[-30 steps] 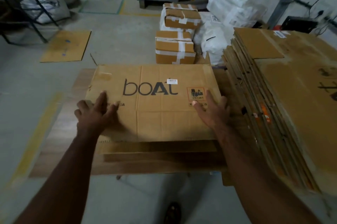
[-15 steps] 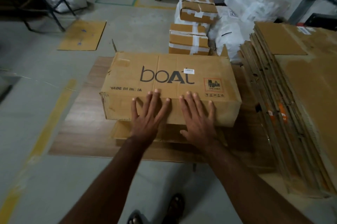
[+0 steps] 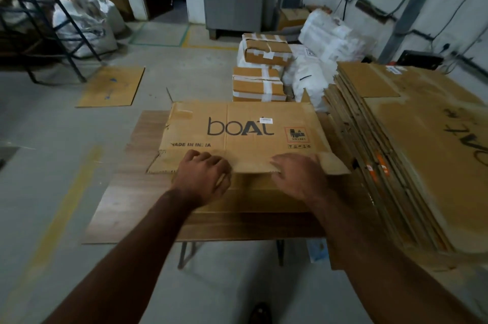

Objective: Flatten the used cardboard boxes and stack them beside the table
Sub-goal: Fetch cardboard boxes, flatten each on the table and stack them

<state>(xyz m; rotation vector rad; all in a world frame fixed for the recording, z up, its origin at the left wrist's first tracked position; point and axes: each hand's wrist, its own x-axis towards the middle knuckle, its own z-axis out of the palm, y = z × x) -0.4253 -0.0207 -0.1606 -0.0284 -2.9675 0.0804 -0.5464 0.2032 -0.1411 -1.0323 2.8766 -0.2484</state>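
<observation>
Gripping the boat box's [image 3: 243, 136] near flap, both hands [image 3: 203, 178] [image 3: 299, 178] curled on it — you're wanting even downward pressure against the surface [image 3: 126, 207].

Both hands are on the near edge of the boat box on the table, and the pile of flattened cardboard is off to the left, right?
Not quite. The head view shows the pile of flattened cardboard to the right of the table, not the left. Both hands, left and right, are on the near edge of the boat box.

Flattened stack [image 3: 422, 165] cut off right.
</observation>
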